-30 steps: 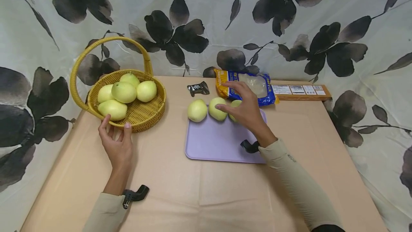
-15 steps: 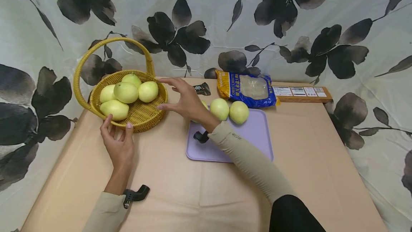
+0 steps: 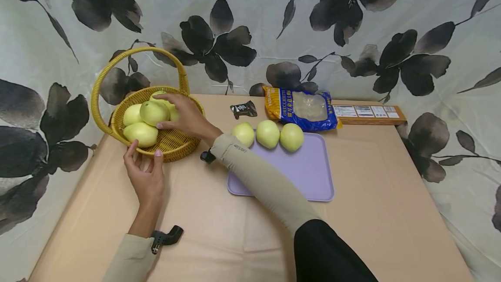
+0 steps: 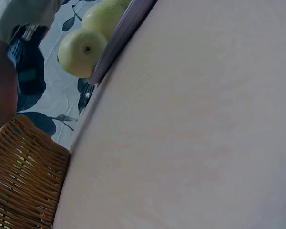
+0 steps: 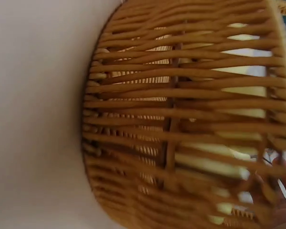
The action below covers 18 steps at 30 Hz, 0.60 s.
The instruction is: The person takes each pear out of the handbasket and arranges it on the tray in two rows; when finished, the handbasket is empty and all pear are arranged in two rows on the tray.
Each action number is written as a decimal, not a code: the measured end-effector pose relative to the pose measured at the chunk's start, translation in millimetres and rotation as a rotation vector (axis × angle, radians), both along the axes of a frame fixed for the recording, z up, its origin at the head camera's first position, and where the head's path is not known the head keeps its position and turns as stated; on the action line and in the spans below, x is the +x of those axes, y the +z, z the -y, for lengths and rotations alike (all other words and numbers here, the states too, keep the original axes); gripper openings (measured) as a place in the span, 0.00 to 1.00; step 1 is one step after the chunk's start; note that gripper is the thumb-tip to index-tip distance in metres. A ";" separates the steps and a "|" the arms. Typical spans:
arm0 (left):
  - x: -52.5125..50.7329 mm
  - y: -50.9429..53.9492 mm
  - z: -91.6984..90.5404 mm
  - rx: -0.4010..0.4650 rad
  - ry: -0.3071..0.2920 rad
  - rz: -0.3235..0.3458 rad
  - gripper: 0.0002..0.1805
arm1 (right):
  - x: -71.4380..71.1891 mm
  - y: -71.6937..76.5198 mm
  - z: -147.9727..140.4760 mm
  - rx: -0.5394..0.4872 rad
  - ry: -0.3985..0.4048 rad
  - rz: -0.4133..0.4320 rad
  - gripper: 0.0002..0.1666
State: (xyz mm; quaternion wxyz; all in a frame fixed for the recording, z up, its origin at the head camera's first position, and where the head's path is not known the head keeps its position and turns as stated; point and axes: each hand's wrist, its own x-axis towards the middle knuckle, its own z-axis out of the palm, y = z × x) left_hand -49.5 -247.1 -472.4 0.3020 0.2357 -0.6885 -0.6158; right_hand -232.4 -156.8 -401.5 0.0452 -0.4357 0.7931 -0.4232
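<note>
A yellow wicker basket (image 3: 178,145) with a tall handle stands at the left, holding several pale yellow-green fruits (image 3: 141,134). My left hand (image 3: 145,182) holds its near rim, with the index fingertip at the edge and the thumb against the outer wall. My right hand (image 3: 188,116) reaches over the basket's right side, thumb and fingers spread around a fruit that they mostly hide. Whether they press on it cannot be seen. The right wrist view shows the woven wall (image 5: 181,105) close up. Three similar fruits (image 3: 268,134) lie along the back of a lilac tray (image 3: 297,169).
Behind the tray lie a black wrapped snack (image 3: 244,109), a blue and yellow orecchiette bag (image 3: 303,109) and a long brown box (image 3: 368,114). A floral cloth (image 3: 242,55) hangs behind the table (image 3: 375,177). My right forearm crosses over the tray.
My right hand has swung left from above the tray's fruits, past the basket's rim, to the fruits inside. My left hand stays at the basket's near rim.
</note>
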 end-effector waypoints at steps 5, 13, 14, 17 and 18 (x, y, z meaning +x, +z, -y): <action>-1.0 -0.5 -1.3 0.018 0.003 -0.012 0.36 | -6.0 -1.8 18.5 0.071 0.016 -0.016 0.45; -1.0 -1.2 -2.5 0.018 -0.002 -0.007 0.36 | -6.0 0.0 24.5 0.108 -0.020 -0.050 0.39; -0.8 -1.2 -2.2 0.016 -0.002 -0.005 0.37 | -5.3 0.5 23.3 0.101 -0.028 -0.042 0.37; -0.3 -0.9 -0.2 0.008 0.004 -0.001 0.37 | -3.2 2.3 20.4 0.082 -0.041 -0.025 0.34; -0.1 -1.0 0.6 0.006 0.009 -0.002 0.37 | -2.5 2.6 20.1 0.086 -0.044 -0.028 0.34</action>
